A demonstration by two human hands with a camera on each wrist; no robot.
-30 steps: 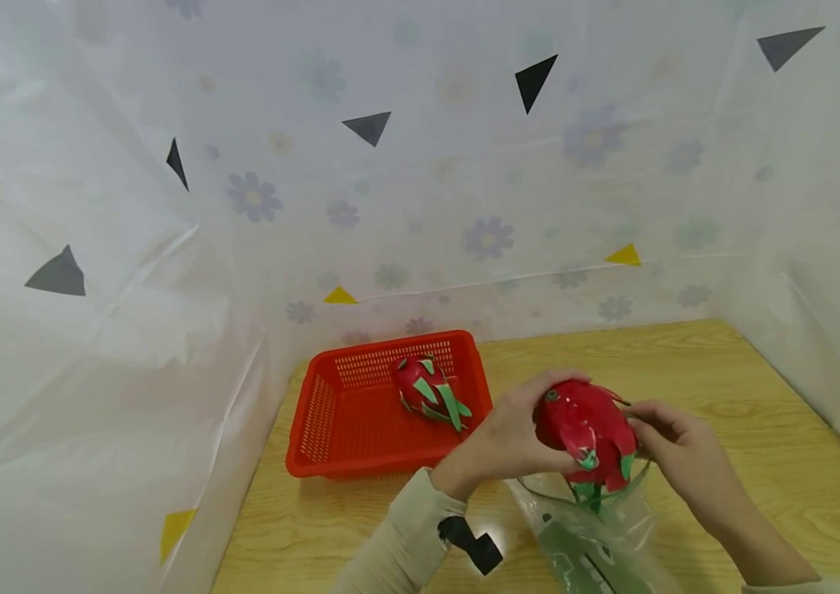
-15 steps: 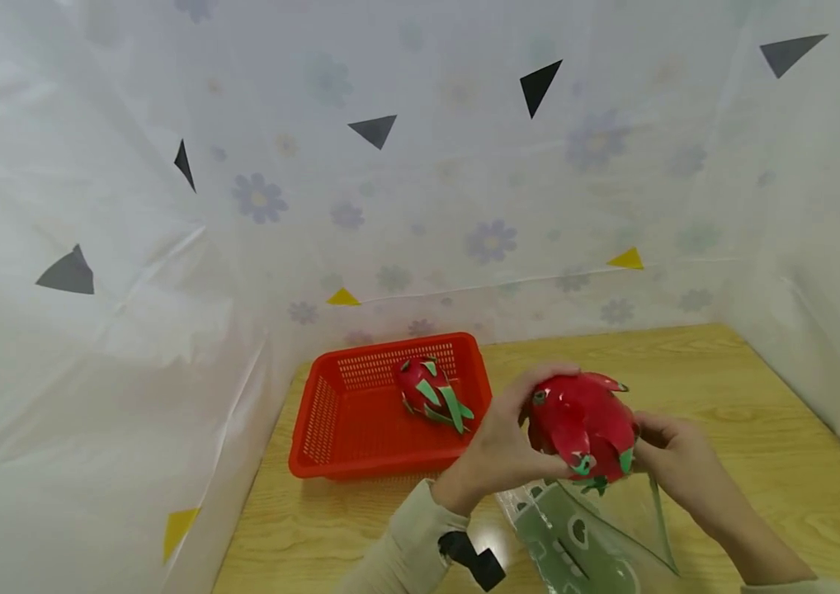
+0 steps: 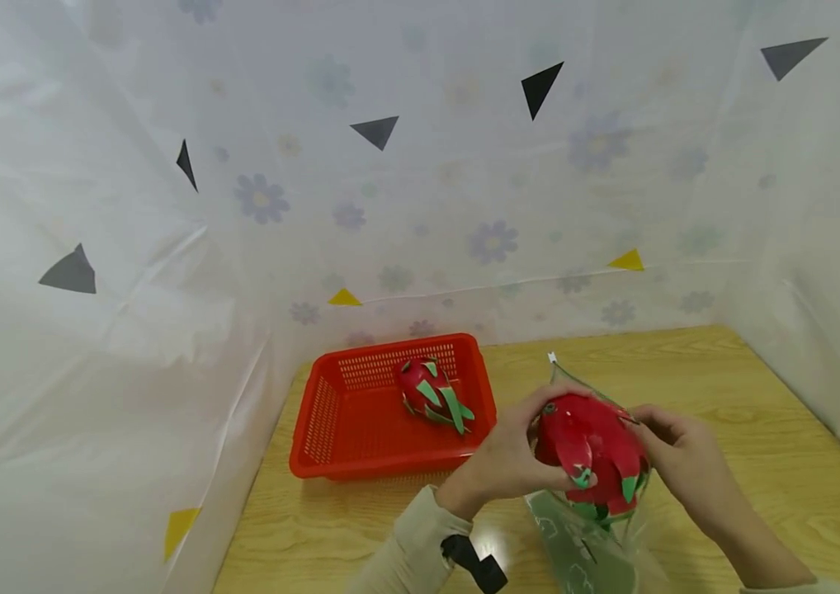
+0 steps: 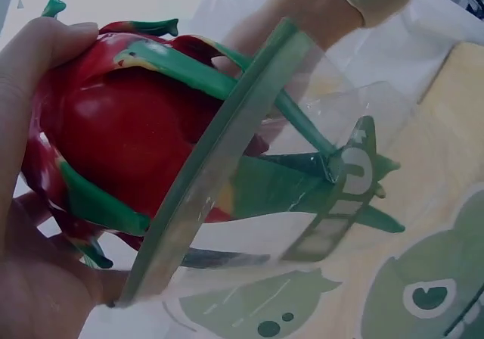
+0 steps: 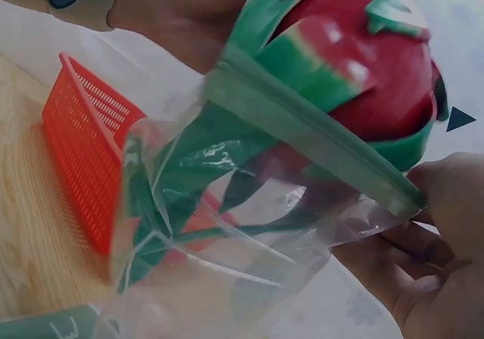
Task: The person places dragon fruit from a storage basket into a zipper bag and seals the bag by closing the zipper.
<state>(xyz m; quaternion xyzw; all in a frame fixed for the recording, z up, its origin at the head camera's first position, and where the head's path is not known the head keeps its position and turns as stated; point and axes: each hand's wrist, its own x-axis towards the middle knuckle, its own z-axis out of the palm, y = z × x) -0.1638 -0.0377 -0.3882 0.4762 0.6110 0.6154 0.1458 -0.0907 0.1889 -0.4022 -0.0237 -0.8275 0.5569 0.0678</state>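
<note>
My left hand (image 3: 512, 462) grips a red dragon fruit (image 3: 591, 437) with green-tipped scales, its fingers and thumb spread round the body. The fruit's long green leaves point down into the mouth of a clear zip bag (image 5: 227, 233), while its round body is still above the green seal strip (image 4: 212, 157). Green cartoon shapes are printed on the bag. At the mouth's right side, my right hand (image 3: 695, 470) pinches the bag's edge, close beside the fruit. Part of the right fingers is hidden behind fruit and bag in the head view.
Left of the hands, a red plastic basket (image 3: 309, 429) stands on the wooden table (image 3: 769, 462). Another dragon fruit (image 3: 431, 392) lies in it, against the right part. White sheeting (image 3: 420, 206) with flowers and taped triangles walls the table's back and sides.
The fruit rose off the bag's mouth half a second ago, then came down with its leaves inside. The bag's far edge with a white slider now stands up behind the fruit.
</note>
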